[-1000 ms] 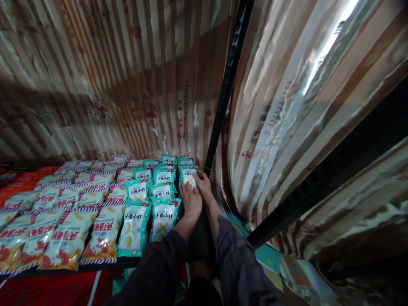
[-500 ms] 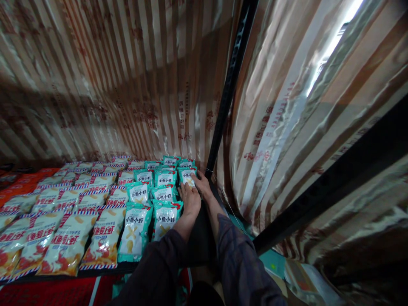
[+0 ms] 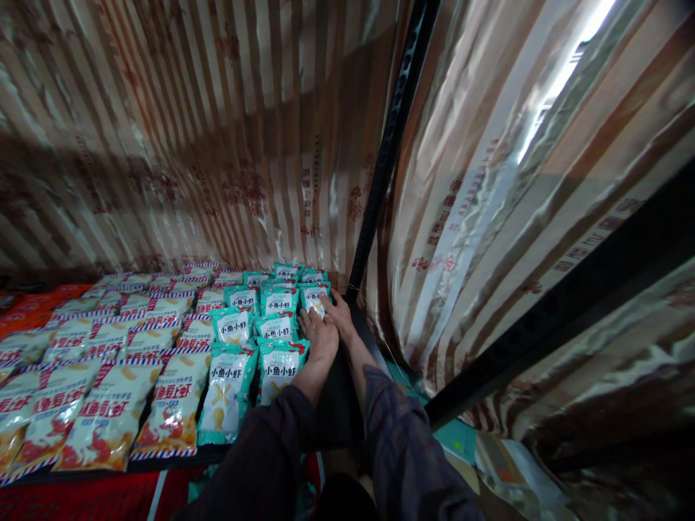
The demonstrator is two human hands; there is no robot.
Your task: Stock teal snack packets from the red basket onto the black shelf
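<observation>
Both hands are at the right end of a shelf of snack bags, around a teal-and-white bag [image 3: 313, 295] in a back row. My left hand [image 3: 319, 340] lies on the lower part of that bag, fingers pointing away from me. My right hand [image 3: 339, 315] is against the bag's right side, its fingers on the edge. Other teal bags stand close by on the left, among them a front one [image 3: 226, 391] and one beside my left wrist [image 3: 279, 367], partly covered by the left sleeve.
Rows of cream-coloured bags [image 3: 108, 409] fill the left, with orange packets [image 3: 32, 312] beyond. A black upright post [image 3: 380, 174] stands behind the hands, and a black bar [image 3: 521, 325] crosses at right. Striped sheeting [image 3: 217, 145] hangs behind.
The view has shifted slightly, so the bags and hands appear a little further left. Both hands remain at the same teal bag.
</observation>
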